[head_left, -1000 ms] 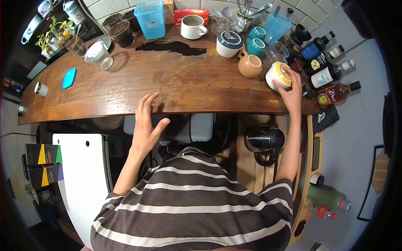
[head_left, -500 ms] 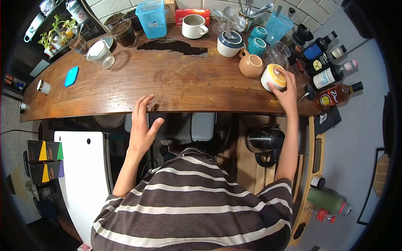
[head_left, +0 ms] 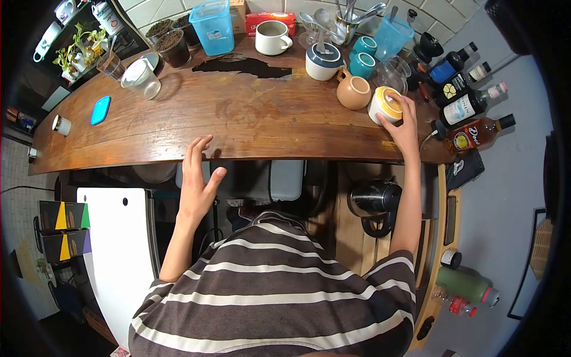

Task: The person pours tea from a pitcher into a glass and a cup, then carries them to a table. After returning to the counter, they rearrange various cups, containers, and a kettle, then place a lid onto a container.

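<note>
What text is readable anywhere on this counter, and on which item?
"D…" in script, rest blurred: amber glass bottle label.
Red cardboard box, blue plastic container, dark glass bottles: labels too small to read.
White cup with yellow rim, in the right hand: no text visible.

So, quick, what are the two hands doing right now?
Left hand: open, fingers spread at the counter edge, holding nothing.
Right hand: closed around the yellow-rimmed cup.

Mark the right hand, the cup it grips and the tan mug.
right hand (head_left: 406, 128): head view, back of hand.
cup (head_left: 382, 106): head view, outer wall.
tan mug (head_left: 354, 94): head view, rounded body.
</note>
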Motion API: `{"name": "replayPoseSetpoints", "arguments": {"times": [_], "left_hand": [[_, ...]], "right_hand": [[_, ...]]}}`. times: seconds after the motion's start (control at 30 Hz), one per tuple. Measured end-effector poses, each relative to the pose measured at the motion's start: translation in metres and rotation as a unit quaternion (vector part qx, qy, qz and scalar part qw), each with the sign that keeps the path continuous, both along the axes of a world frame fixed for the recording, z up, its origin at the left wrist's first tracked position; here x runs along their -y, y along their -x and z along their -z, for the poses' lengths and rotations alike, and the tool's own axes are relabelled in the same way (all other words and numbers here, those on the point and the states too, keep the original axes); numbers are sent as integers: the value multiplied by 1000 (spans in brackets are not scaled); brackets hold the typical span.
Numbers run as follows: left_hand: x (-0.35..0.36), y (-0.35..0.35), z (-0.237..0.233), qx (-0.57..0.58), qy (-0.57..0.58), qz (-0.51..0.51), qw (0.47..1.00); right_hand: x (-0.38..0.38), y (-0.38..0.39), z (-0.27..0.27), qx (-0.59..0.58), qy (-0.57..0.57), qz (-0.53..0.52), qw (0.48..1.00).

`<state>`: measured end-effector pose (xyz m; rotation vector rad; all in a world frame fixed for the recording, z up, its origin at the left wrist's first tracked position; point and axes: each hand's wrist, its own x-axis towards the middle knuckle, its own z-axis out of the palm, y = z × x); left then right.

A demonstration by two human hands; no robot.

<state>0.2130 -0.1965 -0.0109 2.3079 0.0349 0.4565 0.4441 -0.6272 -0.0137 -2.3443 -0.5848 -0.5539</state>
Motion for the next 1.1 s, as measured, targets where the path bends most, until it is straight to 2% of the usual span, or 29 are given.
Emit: {"name": "replayPoseSetpoints", "arguments": {"times": [0.43, 1.1], "left_hand": [[3, 1, -1, 20, 5, 7, 1000], [4, 16, 4, -24, 2, 6, 1000]], "right_hand": [[-3, -7, 7, -11, -19, 14, 1000], [-13, -13, -6, -15, -28, 34, 999]]}}
